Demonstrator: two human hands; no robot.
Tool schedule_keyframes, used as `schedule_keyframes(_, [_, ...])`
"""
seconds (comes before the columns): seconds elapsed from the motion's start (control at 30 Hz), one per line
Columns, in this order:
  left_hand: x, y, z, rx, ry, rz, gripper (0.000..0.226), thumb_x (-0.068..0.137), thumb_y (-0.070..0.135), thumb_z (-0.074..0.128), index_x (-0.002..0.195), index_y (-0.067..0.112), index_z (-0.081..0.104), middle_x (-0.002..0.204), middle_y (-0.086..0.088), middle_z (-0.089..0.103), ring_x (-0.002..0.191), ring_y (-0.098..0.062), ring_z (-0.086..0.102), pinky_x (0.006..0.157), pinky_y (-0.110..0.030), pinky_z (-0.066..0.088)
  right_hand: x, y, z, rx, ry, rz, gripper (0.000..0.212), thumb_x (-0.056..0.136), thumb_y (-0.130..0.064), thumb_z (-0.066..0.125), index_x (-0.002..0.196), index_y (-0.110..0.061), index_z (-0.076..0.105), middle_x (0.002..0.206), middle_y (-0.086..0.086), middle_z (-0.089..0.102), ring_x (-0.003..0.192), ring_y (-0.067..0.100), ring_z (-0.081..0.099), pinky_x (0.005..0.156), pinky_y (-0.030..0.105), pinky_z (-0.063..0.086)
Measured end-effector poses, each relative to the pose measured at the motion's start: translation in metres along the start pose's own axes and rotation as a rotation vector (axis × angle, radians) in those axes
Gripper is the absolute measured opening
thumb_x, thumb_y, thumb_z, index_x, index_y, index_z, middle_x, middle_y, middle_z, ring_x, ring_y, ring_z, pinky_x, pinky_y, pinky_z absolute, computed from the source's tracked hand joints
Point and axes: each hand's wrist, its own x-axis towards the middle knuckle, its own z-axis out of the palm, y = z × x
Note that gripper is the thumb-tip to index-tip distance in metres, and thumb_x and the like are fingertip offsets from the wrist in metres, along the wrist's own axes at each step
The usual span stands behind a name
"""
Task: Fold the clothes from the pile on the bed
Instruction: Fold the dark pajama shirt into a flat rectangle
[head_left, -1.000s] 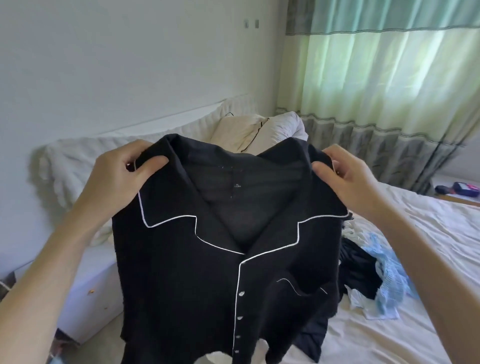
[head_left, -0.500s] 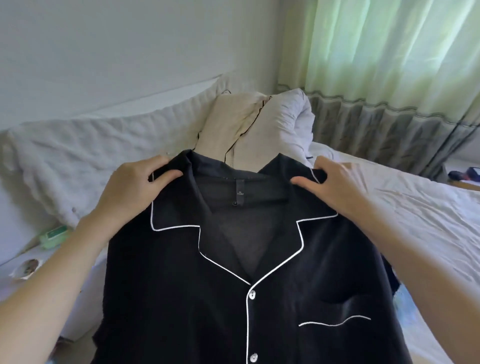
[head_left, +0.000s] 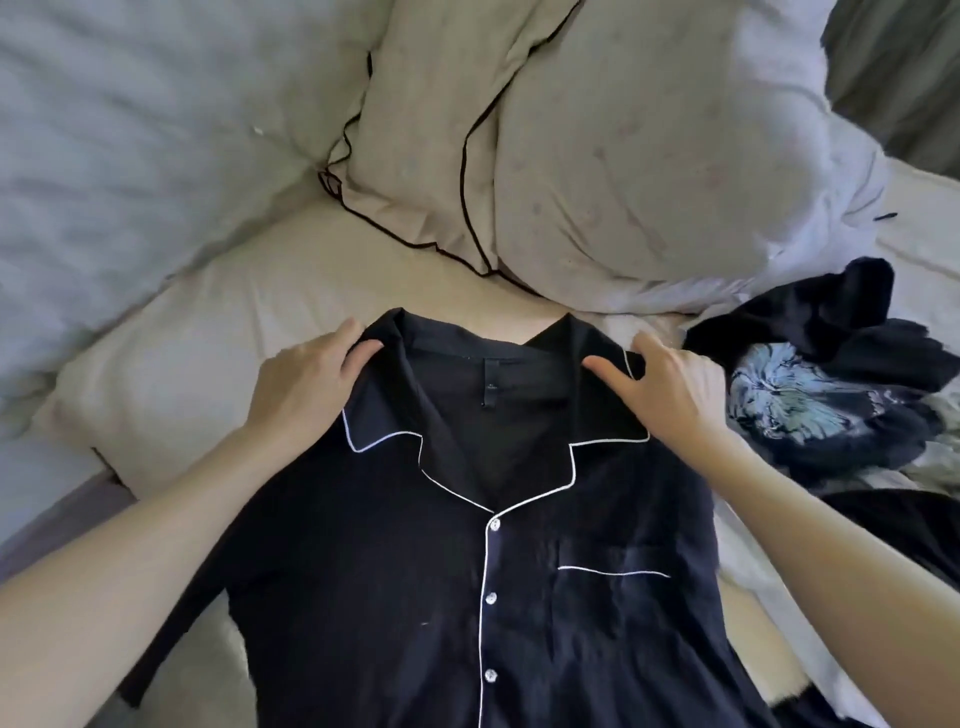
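First shirt spread out, no fold made yet.
The left hand (head_left: 306, 387) and right hand (head_left: 670, 387) each pinch a shoulder of the black shirt (head_left: 415, 597), which lies face up and buttoned on the bed (head_left: 208, 338) below them; just beyond the right hand, the pile (head_left: 831, 379) of dark clothes waits unfolded.

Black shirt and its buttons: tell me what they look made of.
Black shirt: soft matte woven or knit fabric, likely cotton or viscose; it drapes limply and wrinkles, with white piping. Buttons: pale and slightly glossy, probably plastic or shell; too small to tell.
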Motion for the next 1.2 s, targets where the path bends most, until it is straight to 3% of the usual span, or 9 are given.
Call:
schedule_keyframes(0.33, [0.042,-0.054,0.185,-0.100,0.084,-0.158,0.026,0.100,0.026,0.042,0.093,0.003,0.053,0.087,-0.014,0.056,0.067,-0.039,0.053,0.060,-0.045,0.043,0.033,0.023,0.180,0.137,0.096,-0.017,0.048,0.086,-0.046,0.062,0.060,-0.016,0.035,0.056,-0.002,0.037,0.045,0.022,0.038,0.045,0.022,0.023])
schedule_keyframes(0.5, [0.053,-0.066,0.241,-0.088,-0.306,-0.302,0.027,0.094,0.033,0.048,0.089,0.013,0.064,0.098,-0.010,0.055,0.095,-0.035,0.054,0.070,-0.035,0.038,0.035,0.036,0.232,0.132,-0.387,0.153,0.049,0.092,-0.058,0.042,0.066,-0.015,0.045,0.072,-0.001,0.049,0.080,0.027,0.052,0.068,0.033,0.030])
schedule_keyframes(0.57, [0.072,-0.067,0.243,-0.259,-0.367,-0.395,0.033,0.086,0.043,0.047,0.071,0.017,0.060,0.090,-0.009,0.056,0.095,-0.033,0.054,0.073,-0.036,0.039,0.050,0.029,0.232,0.370,-0.371,0.344,0.049,0.087,-0.067,0.038,0.080,-0.020,0.052,0.086,-0.001,0.057,0.085,0.024,0.054,0.074,0.036,0.039])
schedule_keyframes(0.63, [0.093,-0.066,0.241,-0.363,-0.415,-0.403,0.049,0.077,0.061,0.043,0.075,0.017,0.065,0.090,-0.002,0.063,0.092,-0.023,0.056,0.083,-0.037,0.043,0.070,0.023,0.231,0.474,-0.406,0.369,0.052,0.083,-0.069,0.043,0.094,-0.021,0.057,0.098,0.000,0.061,0.093,0.022,0.056,0.085,0.041,0.046])
schedule_keyframes(0.73, [0.111,-0.059,0.241,-0.429,-0.557,-0.334,0.025,0.080,0.052,0.065,0.072,0.028,0.068,0.083,0.018,0.064,0.084,-0.001,0.057,0.073,-0.018,0.040,0.094,0.015,0.231,0.420,-0.647,0.335,0.040,0.082,-0.049,0.063,0.096,-0.012,0.063,0.093,0.004,0.061,0.092,0.023,0.058,0.088,0.042,0.049])
schedule_keyframes(0.8, [0.117,-0.056,0.246,-0.427,-0.609,-0.283,0.016,0.081,0.032,0.072,0.067,0.028,0.065,0.079,0.016,0.063,0.079,-0.004,0.056,0.068,-0.013,0.038,0.105,0.015,0.233,0.469,-0.731,0.333,0.020,0.083,-0.030,0.070,0.087,-0.012,0.064,0.084,0.002,0.059,0.087,0.023,0.058,0.078,0.036,0.050])
schedule_keyframes(0.9, [0.118,-0.054,0.251,-0.442,-0.482,-0.263,0.014,0.084,0.024,0.069,0.073,0.023,0.061,0.080,0.013,0.061,0.082,-0.008,0.054,0.071,-0.019,0.036,0.106,0.018,0.237,0.590,-0.613,0.327,0.013,0.084,-0.022,0.069,0.076,-0.018,0.058,0.075,-0.005,0.056,0.077,0.016,0.055,0.066,0.027,0.045])
schedule_keyframes(1.03, [0.108,-0.053,0.266,-0.411,-0.330,-0.281,0.010,0.089,0.027,0.063,0.086,0.019,0.057,0.088,0.008,0.060,0.088,-0.013,0.052,0.079,-0.028,0.038,0.090,0.018,0.247,0.570,-0.474,0.373,0.015,0.089,-0.028,0.062,0.097,-0.016,0.061,0.078,-0.007,0.054,0.081,0.016,0.055,0.066,0.027,0.041])
schedule_keyframes(1.2, [0.100,-0.042,0.266,-0.276,-0.234,-0.320,0.023,0.091,0.032,0.058,0.105,0.015,0.054,0.113,-0.004,0.057,0.107,-0.022,0.052,0.092,-0.039,0.039,0.072,0.001,0.236,0.550,-0.276,0.398,0.028,0.095,-0.035,0.049,0.113,-0.014,0.055,0.111,0.001,0.056,0.108,0.022,0.052,0.094,0.037,0.041])
